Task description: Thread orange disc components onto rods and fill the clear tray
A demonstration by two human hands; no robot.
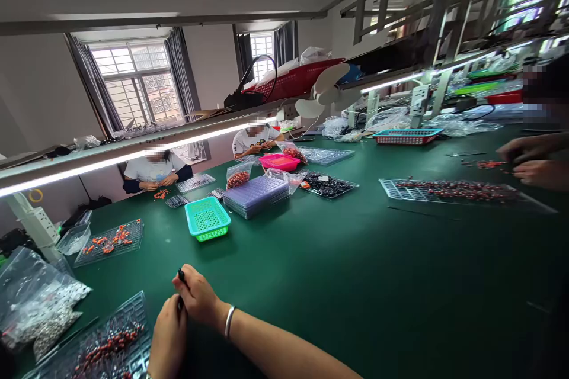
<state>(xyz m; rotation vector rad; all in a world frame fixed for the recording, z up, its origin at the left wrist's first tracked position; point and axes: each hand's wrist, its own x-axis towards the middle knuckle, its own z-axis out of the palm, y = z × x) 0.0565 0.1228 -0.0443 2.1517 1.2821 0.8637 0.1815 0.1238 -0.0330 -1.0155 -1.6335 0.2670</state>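
My right hand, with a silver bangle on its wrist, is closed on a small black part; its tip shows above the thumb. Pressed against it from below is my left hand, its fingers also closed around the lower end of something dark. What exactly the left fingers pinch is hidden. Beside the left hand lies a clear compartment tray with many small red and black parts with wires. Both hands are just above the green table.
A green basket, stacked clear trays and a tray of orange parts stand beyond my hands. Plastic bags lie at left. Co-workers sit across; another person's hands are at right, near a filled tray.
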